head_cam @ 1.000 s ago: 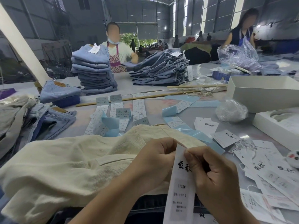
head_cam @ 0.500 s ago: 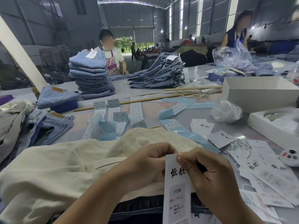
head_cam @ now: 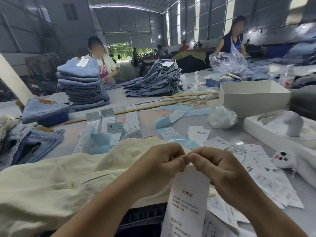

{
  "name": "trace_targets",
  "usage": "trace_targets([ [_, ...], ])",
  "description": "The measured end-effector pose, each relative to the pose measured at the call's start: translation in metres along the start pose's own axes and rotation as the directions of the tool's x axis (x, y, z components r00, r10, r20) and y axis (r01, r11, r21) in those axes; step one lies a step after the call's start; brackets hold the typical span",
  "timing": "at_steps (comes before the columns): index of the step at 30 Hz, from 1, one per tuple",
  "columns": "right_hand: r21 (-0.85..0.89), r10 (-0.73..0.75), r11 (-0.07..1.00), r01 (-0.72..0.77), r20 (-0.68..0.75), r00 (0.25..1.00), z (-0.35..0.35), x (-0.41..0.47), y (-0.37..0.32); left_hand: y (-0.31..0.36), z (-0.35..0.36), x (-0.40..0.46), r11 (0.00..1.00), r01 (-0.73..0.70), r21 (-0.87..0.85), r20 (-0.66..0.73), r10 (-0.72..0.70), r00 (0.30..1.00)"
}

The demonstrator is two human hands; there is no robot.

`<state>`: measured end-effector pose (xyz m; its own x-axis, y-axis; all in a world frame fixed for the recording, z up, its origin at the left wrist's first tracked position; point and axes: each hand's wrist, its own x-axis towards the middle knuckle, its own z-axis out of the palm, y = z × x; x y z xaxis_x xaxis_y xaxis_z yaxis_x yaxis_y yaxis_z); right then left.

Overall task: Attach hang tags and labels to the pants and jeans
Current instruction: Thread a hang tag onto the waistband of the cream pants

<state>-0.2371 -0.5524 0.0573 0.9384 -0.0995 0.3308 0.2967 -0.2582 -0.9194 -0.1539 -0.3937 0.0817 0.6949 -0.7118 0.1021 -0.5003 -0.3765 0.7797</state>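
Head view: left hand [head_cam: 160, 165] and right hand [head_cam: 220, 170] meet fingertip to fingertip, both curled and pinching the top edge of a white hang tag [head_cam: 187, 200] (printed side up) that hangs over cream pants [head_cam: 56, 183] on the table [head_cam: 148, 120].

Hang tag [head_cam: 187, 199] flipped: bold brush characters faced the camera before, now a side of small printed lines. Left hand [head_cam: 160, 166] and right hand [head_cam: 217, 168] drawn together at its top edge near frame center, fingertips touching, where earlier the tag's top showed between them.
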Motion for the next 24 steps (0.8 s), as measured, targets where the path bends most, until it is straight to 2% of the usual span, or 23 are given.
trace_targets([
  [5, -0.012, 0.029, 0.999, -0.029, -0.010, 1.000, -0.009, -0.001, 0.000, 0.003, -0.001, 0.008, 0.994, -0.023, -0.105, -0.033, 0.019, 0.999],
  [10, -0.043, 0.071, 0.996, -0.073, -0.043, 0.997, -0.006, 0.002, 0.005, 0.001, -0.001, 0.013, 0.993, -0.030, -0.110, 0.009, 0.032, 0.999],
  [13, -0.053, 0.106, 0.992, -0.114, -0.128, 0.986, -0.007, 0.003, 0.010, -0.004, 0.000, 0.019, 0.995, 0.051, -0.090, -0.098, -0.059, 0.993],
  [16, -0.047, 0.162, 0.984, -0.172, -0.168, 0.972, -0.009, 0.005, 0.015, -0.011, 0.000, 0.025, 0.985, 0.152, 0.080, -0.211, -0.132, 0.968],
  [19, -0.061, 0.222, 0.971, -0.232, -0.129, 0.966, -0.004, 0.007, 0.018, -0.010, 0.003, 0.027, 0.935, 0.223, 0.277, -0.168, -0.181, 0.969],
  [24, -0.191, 0.205, 0.953, -0.236, -0.169, 0.964, 0.006, 0.011, 0.026, -0.003, 0.006, 0.035, 0.893, 0.284, 0.348, -0.137, -0.251, 0.958],
])
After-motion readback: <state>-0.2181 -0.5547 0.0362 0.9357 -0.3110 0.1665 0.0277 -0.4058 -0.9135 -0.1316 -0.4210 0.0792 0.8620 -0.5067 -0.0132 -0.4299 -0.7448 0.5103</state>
